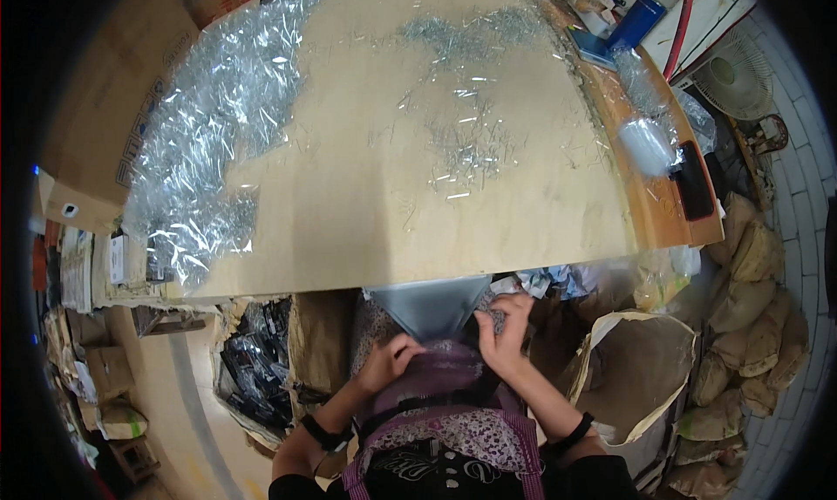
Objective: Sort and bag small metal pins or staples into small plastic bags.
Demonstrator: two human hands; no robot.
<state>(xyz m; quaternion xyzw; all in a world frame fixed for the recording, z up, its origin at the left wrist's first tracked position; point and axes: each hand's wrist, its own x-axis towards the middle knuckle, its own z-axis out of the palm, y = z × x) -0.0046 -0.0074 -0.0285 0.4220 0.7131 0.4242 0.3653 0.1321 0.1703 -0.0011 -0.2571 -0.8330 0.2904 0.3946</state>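
Observation:
A grey, smooth-sided tray or chute (427,304) juts from the table's front edge above my lap, narrowing toward me. My left hand (390,362) is beside its lower left, thumb and fingers drawn together; anything pinched there is too small to make out. To the right of the tray, my right hand (506,336) is raised with the thumb apart from bent fingers, and I see nothing between them. Thin shiny metal pins (471,147) lie scattered over the wooden tabletop (349,169). A large heap of small clear plastic packets (231,90) covers the table's left side.
An open sack (641,378) stands at my right, and a sack of dark pieces (253,369) at my left. Along the right edge are a dark phone (693,182) and a blue container (639,20). Full sacks (741,352) and a fan (732,73) stand beyond.

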